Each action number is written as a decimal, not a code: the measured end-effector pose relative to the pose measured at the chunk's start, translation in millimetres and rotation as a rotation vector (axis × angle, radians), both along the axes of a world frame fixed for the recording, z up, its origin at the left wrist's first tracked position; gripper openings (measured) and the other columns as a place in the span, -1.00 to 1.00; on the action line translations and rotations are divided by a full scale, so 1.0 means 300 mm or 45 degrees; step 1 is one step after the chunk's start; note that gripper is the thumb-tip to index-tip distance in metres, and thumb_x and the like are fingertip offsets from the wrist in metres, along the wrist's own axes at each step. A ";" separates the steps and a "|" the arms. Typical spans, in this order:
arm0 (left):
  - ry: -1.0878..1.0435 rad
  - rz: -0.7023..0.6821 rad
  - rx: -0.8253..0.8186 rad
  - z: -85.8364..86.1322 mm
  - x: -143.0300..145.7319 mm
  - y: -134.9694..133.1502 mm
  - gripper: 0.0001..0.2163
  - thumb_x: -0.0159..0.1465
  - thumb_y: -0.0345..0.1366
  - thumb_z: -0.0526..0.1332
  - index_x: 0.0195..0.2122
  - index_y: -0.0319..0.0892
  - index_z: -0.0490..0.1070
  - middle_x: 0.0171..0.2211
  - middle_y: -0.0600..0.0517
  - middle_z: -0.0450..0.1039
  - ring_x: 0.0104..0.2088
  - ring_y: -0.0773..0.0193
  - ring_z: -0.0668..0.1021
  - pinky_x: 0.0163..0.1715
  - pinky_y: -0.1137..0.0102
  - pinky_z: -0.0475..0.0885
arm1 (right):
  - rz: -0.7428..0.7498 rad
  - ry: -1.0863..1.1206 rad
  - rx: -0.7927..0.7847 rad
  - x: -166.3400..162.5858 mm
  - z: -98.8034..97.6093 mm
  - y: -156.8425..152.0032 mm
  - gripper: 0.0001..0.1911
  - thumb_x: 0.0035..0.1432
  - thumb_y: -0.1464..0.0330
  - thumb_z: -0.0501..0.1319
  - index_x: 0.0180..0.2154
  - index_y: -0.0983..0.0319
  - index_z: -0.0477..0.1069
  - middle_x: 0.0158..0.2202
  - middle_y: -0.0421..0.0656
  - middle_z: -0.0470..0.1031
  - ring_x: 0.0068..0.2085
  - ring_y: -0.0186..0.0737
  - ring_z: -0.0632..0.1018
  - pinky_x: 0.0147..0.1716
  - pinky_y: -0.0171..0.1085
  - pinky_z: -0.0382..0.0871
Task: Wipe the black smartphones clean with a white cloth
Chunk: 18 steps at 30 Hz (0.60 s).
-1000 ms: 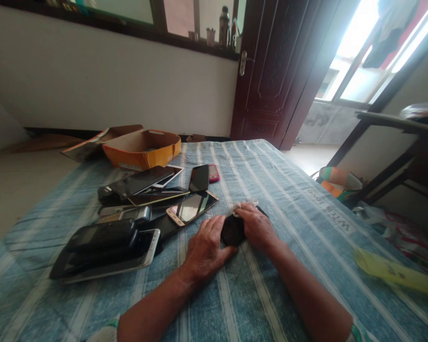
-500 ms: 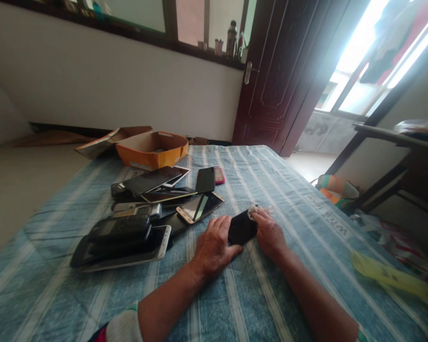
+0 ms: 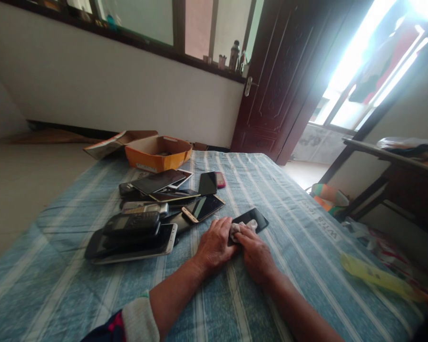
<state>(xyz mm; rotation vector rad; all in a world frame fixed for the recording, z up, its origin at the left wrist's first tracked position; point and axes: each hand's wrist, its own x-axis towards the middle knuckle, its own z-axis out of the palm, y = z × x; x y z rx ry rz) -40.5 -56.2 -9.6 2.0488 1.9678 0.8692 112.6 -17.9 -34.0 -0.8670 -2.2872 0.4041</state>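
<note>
A black smartphone lies on the striped cloth with its dark screen up. My left hand grips its left end, fingers along the far edge and thumb on the near side. In my right hand is a crumpled white tissue, pressed by the fingertips onto the screen close to the left hand. Left of my hands, a gold-edged smartphone lies among a pile of phones. A black keypad phone rests on top of a larger white-edged smartphone.
An open orange box stands at the far end of the blue striped cloth. Near it are a dark phone and a small pink object. A yellow plastic bag lies at the right. Beyond is a dark red door.
My right hand has slid the tissue left along the screen, from the phone's right end toward my left hand. The left hand still grips the phone. The camera view has shifted slightly.
</note>
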 end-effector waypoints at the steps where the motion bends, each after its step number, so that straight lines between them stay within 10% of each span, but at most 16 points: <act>1: 0.007 -0.005 -0.008 0.002 0.000 -0.002 -0.40 0.05 -0.30 0.31 0.14 -0.29 0.28 0.13 -0.24 0.37 0.16 -0.09 0.38 0.12 0.07 0.35 | -0.031 -0.007 0.005 0.009 -0.003 0.015 -0.47 0.08 0.63 0.01 -0.01 0.15 0.51 0.12 -0.10 0.46 0.22 -0.15 0.37 0.23 -0.08 0.23; 10: 0.009 -0.008 -0.042 0.014 -0.002 -0.010 -0.37 0.03 -0.29 0.35 0.15 -0.32 0.27 0.14 -0.27 0.35 0.17 -0.11 0.36 0.14 0.06 0.32 | -0.374 -0.116 -0.021 0.091 -0.011 0.122 -0.49 0.15 0.63 -0.04 0.00 0.21 0.49 0.15 -0.05 0.42 0.24 -0.12 0.34 0.21 -0.08 0.23; 18: -0.001 -0.024 -0.005 0.000 -0.006 -0.002 -0.40 0.02 -0.32 0.33 0.12 -0.26 0.29 0.14 -0.25 0.37 0.17 -0.12 0.38 0.14 0.03 0.33 | -0.156 -0.163 0.103 0.039 -0.022 0.006 -0.46 0.05 0.66 -0.01 0.01 0.29 0.48 0.16 0.03 0.40 0.24 -0.06 0.33 0.22 -0.05 0.22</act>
